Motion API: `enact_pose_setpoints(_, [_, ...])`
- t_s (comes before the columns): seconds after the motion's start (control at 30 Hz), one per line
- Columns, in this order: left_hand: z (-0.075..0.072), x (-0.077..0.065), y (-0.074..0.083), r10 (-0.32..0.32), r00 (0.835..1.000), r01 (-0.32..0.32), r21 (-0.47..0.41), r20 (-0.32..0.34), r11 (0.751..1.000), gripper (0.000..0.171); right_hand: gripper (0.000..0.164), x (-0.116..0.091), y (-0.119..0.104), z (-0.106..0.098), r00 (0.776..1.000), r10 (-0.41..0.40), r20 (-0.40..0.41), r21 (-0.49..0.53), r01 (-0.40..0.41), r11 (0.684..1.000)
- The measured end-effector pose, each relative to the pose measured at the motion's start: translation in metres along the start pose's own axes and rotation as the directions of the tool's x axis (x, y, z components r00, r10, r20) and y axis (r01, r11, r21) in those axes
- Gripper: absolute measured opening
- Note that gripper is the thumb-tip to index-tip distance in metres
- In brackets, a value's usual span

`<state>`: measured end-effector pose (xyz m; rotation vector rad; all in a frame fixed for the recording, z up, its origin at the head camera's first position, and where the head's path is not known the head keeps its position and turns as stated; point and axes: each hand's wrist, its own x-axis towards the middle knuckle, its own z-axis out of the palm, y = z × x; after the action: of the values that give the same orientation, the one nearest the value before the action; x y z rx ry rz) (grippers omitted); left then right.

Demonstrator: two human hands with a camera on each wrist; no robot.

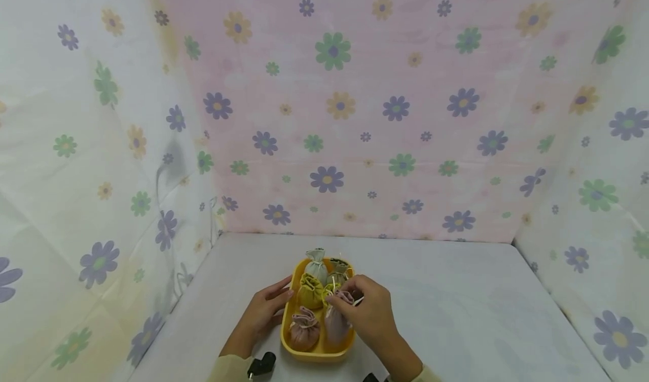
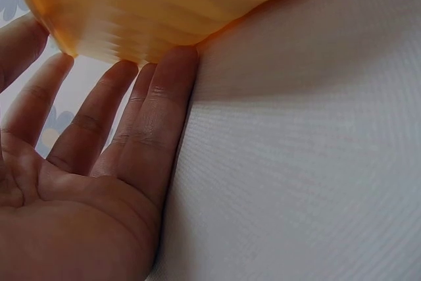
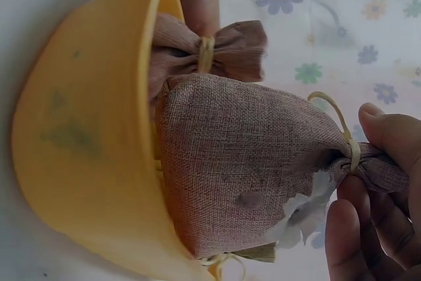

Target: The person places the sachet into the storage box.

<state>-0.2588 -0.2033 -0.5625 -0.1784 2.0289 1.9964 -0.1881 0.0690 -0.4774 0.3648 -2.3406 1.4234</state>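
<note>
My right hand point(image 1: 374, 310) pinches the gathered neck of a mauve drawstring pouch point(image 3: 230, 156), just above its cream tie. The pouch hangs upright at the right side of a yellow tray point(image 1: 315, 358), its lower end within the rim in the right wrist view. Against the tray's left wall rest the extended fingertips of my left hand point(image 1: 259, 316), and its thumb is near the rim. Inside the tray stand a pinkish-brown pouch point(image 1: 305, 336) at the front, a yellow pouch point(image 1: 309, 296) in the middle, and a whitish pouch point(image 1: 316, 269) and an olive-brown pouch point(image 1: 338, 267) at the back.
The tray stands on a white-covered table point(image 1: 456, 314). Flower-printed cloth point(image 1: 365, 78) encloses the back and both sides. A small black device point(image 1: 263, 364) shows beside the left sleeve. Another yellow pouch point(image 1: 328, 295) is partly hidden behind the right hand.
</note>
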Motion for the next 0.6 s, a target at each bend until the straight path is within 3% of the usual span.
enact_pose_setpoints(0.2, [-0.002, 0.001, -0.001, -0.001, 1.000, 0.001, -0.002, 0.016, 1.000, 0.077, 0.028, -0.005, 0.007, 0.008, 0.996, 0.050, 0.071, -0.025, -0.049, 0.998])
enact_pose_setpoints(0.6, [-0.001, 0.000, 0.001, -0.001, 1.000, 0.001, -0.002, 0.010, 1.000, 0.074, 0.029, -0.016, 0.015, 0.018, 0.991, 0.062, 0.117, -0.089, -0.052, 0.995])
